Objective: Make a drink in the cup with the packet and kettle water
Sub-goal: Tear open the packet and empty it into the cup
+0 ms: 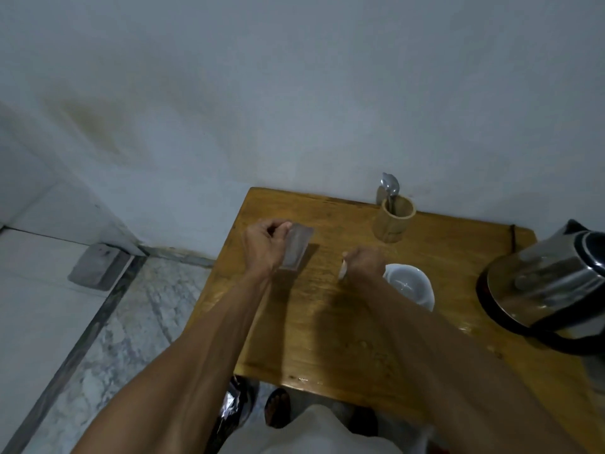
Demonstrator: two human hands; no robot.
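Wooden and honey-coloured, the bench (pixel 327 322) is standing against a pale wall and carrying everything for the drink. Over its far left part the left hand (pixel 266 245) is hovering with its fingers curled closed, pinching the upper corner of a silvery packet (pixel 296 249) between thumb and fingertips; the packet is hanging tilted, its lower end pointing down toward the bench surface, and motion blur is softening its edges. Well apart from it, near the middle of the bench, the right hand (pixel 365 263) is closed into a loose fist around a small pale scrap (pixel 343 271) that is sticking out below the knuckles; what that scrap is cannot be told for sure.

Just beside the right hand, on its right, a white cup (pixel 409 285) is sitting upright on the bench, partly hidden by the wrist, and its inside is looking empty. Behind it, close to the wall, a bamboo holder (pixel 394 221) is standing with metal spoons (pixel 390 185) poking out of its top. At the right edge of the bench a steel kettle (pixel 550 283) with black trim is resting, its lid closed. Both forearms are reaching in bare from the lower edge of the view.
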